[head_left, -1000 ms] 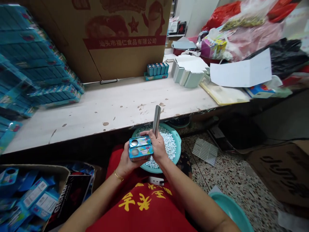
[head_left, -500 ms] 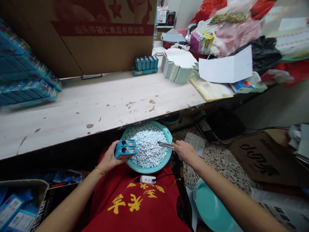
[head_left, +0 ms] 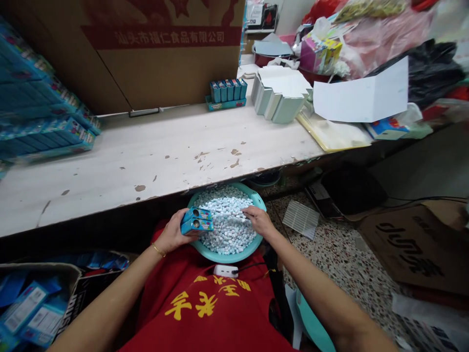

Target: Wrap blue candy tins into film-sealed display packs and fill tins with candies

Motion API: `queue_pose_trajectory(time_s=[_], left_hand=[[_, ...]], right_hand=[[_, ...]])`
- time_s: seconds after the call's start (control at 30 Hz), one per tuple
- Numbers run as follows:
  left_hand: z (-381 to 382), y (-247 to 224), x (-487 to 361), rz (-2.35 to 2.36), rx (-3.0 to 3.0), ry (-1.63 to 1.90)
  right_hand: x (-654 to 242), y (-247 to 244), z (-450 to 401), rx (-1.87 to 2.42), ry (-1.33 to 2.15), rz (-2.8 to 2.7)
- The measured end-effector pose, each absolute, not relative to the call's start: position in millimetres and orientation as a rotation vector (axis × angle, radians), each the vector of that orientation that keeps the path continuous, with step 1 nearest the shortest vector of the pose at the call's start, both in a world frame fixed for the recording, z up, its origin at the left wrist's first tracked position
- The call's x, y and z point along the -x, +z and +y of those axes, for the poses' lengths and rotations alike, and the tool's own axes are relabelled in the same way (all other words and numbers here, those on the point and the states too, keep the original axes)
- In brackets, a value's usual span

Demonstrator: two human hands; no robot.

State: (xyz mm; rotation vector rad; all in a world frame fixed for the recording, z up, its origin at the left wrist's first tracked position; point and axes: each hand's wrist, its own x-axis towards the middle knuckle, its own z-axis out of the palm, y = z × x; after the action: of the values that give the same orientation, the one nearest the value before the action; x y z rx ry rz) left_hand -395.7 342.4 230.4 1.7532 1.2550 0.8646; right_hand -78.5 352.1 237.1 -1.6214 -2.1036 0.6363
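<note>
My left hand (head_left: 173, 231) is closed around two small blue candy boxes (head_left: 197, 221), held side by side at the left of a turquoise basin (head_left: 261, 201). Each box has a round hole in its upturned face. My right hand (head_left: 258, 220) grips a metal scoop, now largely covered by a heaped strip of candies (head_left: 229, 214) that reaches toward the boxes. Small pale blue and white candies (head_left: 230, 239) fill the basin, which rests at my lap over a red apron (head_left: 205, 322).
A worn white table (head_left: 176, 151) runs in front, above the basin. It bears a tray of blue boxes (head_left: 227, 95), a stack of folded card (head_left: 282, 93) and a large carton (head_left: 164, 63). An open carton of blue boxes (head_left: 36, 308) stands at lower left; a power strip (head_left: 225, 270) lies on the apron.
My right hand has moved left and in over the basin; the scoop, bare metal earlier, now carries candies toward the boxes. My left hand and the boxes have barely shifted.
</note>
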Motion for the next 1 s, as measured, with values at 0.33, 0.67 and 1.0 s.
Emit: queue_pose_trajectory(time_s=[0.33,0.67,1.0], left_hand=[[345,251,383,1.208,-2.122,0.779],[342,247,376,1.190,-2.136,0.835],[345,237,391,1.182,-2.029,0.897]], right_hand=[[115,335,366,1.526,0.464,-2.528],[193,399,364,1.773,0.238,-2.809],[86,373,341,1.947,0.130,-2.751]])
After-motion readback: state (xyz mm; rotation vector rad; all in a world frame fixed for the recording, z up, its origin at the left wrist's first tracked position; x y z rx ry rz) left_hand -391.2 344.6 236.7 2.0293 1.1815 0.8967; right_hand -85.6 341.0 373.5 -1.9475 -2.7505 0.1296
